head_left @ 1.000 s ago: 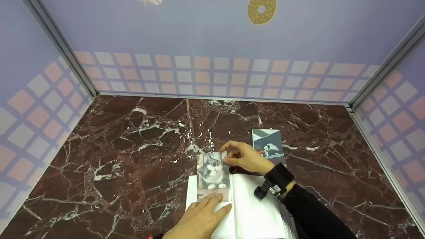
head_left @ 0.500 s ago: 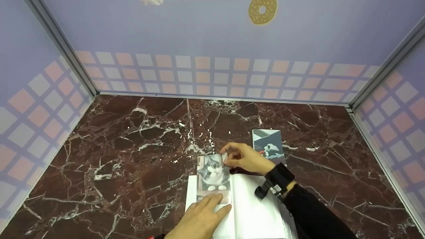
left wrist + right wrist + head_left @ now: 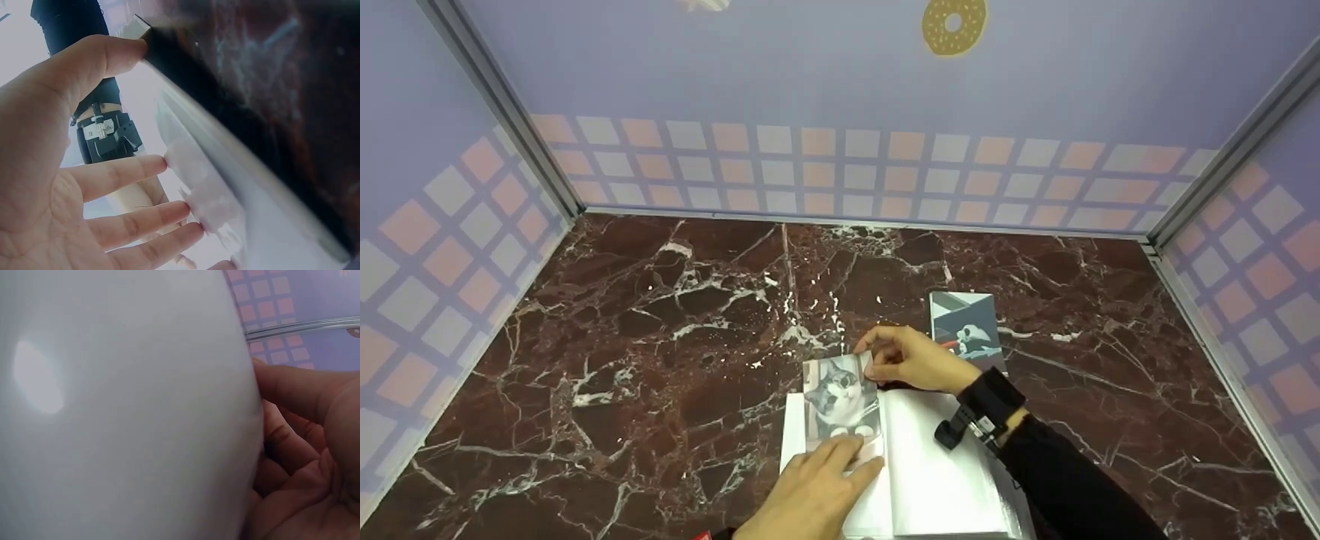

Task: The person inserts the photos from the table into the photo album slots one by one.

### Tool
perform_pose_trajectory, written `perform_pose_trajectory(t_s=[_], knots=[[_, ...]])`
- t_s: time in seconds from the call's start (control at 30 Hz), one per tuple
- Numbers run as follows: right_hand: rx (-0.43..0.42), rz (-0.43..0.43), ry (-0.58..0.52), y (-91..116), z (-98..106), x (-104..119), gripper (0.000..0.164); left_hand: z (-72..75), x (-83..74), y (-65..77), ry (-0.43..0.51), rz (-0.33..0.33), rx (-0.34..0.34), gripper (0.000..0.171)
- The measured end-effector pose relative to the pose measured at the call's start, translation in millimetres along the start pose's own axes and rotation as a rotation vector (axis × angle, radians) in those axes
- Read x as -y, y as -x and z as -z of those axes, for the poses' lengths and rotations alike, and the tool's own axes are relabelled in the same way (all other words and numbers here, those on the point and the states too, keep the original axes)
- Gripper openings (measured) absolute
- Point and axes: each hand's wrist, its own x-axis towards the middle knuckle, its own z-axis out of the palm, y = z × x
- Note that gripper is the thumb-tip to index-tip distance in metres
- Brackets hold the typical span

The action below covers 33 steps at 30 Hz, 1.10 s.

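Note:
An open photo album [image 3: 937, 457] with white, glossy sleeve pages lies at the near middle of the table. Over its left page is a cat photo [image 3: 840, 397], its top edge reaching past the album. At the photo's upper right corner, my right hand [image 3: 919, 360] pinches it between thumb and fingers. My left hand [image 3: 814, 491] rests on the left page with fairly straight fingers, touching the photo's lower end. The left wrist view shows those fingertips [image 3: 194, 225] against a clear sleeve. A white sheet [image 3: 135, 405] fills most of the right wrist view.
A stack of picture cards [image 3: 967, 330], its top one dark blue and white, lies behind the album to the right. The dark red marble table [image 3: 675, 352] is bounded by lilac walls [image 3: 840, 90] at the back and both sides.
The cat photo has slid toward me, so its lower end is now further under my left fingers. My right hand has come slightly nearer with it; my left hand has stayed almost still.

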Motion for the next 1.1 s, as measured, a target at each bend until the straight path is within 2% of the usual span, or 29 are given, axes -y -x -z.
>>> perform_pose_trajectory(t_s=[0.3, 0.6, 0.9, 1.1], knots=[[0.0, 0.001, 0.002, 1.7, -1.8, 2.5, 0.034, -4.4, 2.5, -1.5, -0.01, -0.011, -0.046, 0.081], [-0.006, -0.007, 0.06, 2.2, -1.1, 3.3, 0.031, -7.2, 1.4, -2.7, -0.032, -0.013, -0.068, 0.08], [-0.035, 0.008, 0.117, 0.8, -0.6, 3.7, 0.025, -4.4, 0.6, -3.5, -0.029, 0.006, -0.027, 0.079], [-0.025, 0.003, 0.111, 1.1, 0.4, 4.2, 0.025, -4.0, 0.8, -3.9, -0.034, -0.005, -0.035, 0.08]])
